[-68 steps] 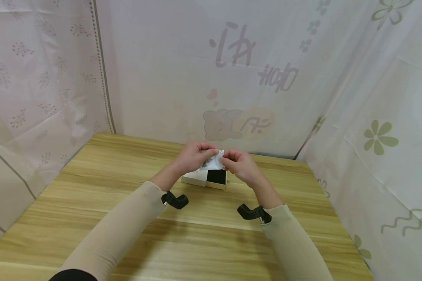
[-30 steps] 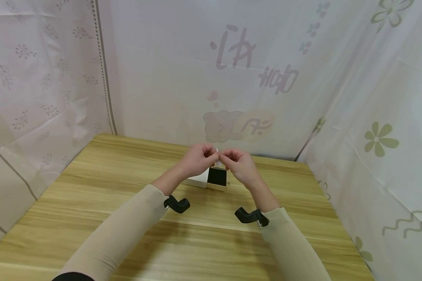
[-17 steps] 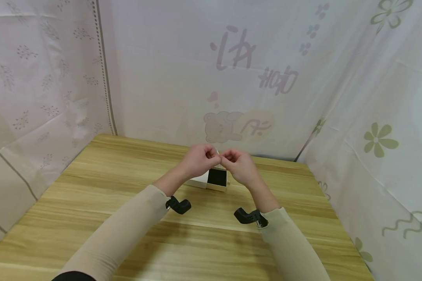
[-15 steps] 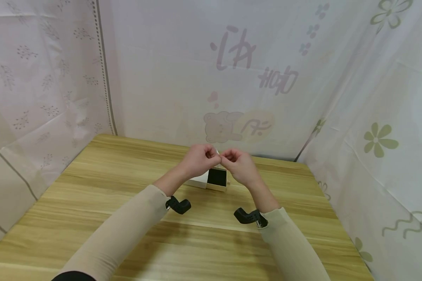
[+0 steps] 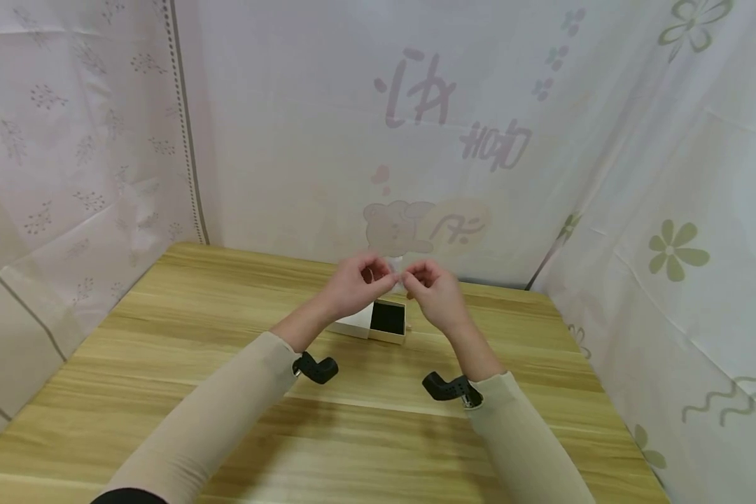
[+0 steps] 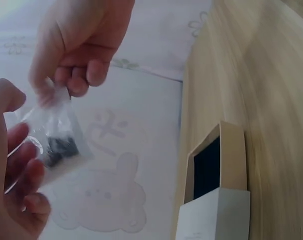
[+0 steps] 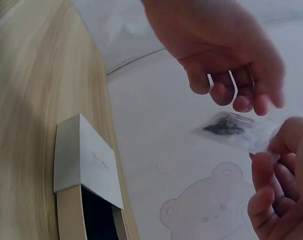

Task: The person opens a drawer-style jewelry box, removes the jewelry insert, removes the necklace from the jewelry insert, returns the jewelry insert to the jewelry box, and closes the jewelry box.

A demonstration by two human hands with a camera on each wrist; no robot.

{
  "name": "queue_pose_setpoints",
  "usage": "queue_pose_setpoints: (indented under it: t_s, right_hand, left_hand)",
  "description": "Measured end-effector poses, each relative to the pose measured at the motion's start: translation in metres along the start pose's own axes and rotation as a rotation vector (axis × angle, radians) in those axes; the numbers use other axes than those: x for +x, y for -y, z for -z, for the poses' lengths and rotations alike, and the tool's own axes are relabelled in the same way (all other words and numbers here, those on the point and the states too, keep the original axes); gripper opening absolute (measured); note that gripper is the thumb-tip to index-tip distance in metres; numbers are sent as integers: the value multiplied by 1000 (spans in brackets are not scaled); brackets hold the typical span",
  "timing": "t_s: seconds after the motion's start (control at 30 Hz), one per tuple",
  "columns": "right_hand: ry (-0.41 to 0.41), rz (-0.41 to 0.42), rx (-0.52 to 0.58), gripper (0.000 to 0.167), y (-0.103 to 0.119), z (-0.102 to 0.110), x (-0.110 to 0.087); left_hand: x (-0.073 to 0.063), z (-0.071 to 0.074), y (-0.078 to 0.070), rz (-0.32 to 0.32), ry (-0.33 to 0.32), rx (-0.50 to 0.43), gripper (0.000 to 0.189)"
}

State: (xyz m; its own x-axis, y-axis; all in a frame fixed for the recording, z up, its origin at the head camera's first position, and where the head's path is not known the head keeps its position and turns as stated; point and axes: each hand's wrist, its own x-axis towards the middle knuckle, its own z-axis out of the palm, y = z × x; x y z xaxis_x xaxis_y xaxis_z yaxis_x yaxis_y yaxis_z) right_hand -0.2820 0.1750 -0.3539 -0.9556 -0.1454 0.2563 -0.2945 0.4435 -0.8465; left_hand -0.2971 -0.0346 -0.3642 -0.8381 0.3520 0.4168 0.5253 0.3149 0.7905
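A small clear plastic bag (image 6: pixel 66 150) with a dark item (image 7: pixel 225 126) inside hangs in the air between the hands. My right hand (image 5: pixel 439 297) pinches one end of it between thumb and forefinger. My left hand (image 5: pixel 353 288) is close beside the bag, thumb and forefinger apart and the other fingers loosely curled; in the right wrist view a gap shows between its fingertips (image 7: pixel 241 103) and the bag. What the dark item is cannot be made out through the plastic.
Below the hands, a small box with a white sleeve (image 5: pixel 355 323) and a cream drawer (image 5: pixel 387 337) lies on the wooden table (image 5: pixel 378 434). The drawer is pulled partly out, its inside black. A printed cloth (image 5: pixel 302 140) hangs behind the table and along both sides.
The bag was first spread flat between both hands; then the fingertips came together at its edge. Now the hands have parted slightly, and the left thumb and forefinger have separated.
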Motion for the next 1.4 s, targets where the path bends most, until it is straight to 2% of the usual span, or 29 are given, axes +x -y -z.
queue_pose_setpoints:
  t_s: [0.07,0.13,0.23,0.3,0.5,0.7,0.9,1.1,1.4]
  right_hand:
    - [-24,-11,59,18,-3,0,2]
    - [-42,-25,120,19,-5,1,3]
    - [-61,-40,202,18,-5,1,4]
    - [-67,-43,254,17,-4,2,4]
    - [-67,-35,357,16,-5,1,4]
    - [-52,-1,403,15,-7,1,4]
    - [-22,33,360,18,-7,3,4]
    - [0,21,331,20,-7,4,3]
    - [33,6,301,19,-8,6,1]
  left_hand:
    - [0,1,2,-10,-34,3,28]
    - [0,2,3,-7,-52,32,49]
    - [0,3,3,11,-36,76,75]
    - [0,3,4,6,-18,78,82]
    - [0,2,3,-3,29,57,78]
    - [-1,1,1,-9,18,69,71]
    - [-1,1,-1,-2,14,74,71]
    - [-2,0,-2,14,19,93,69]
    - [0,0,-1,-4,3,36,62]
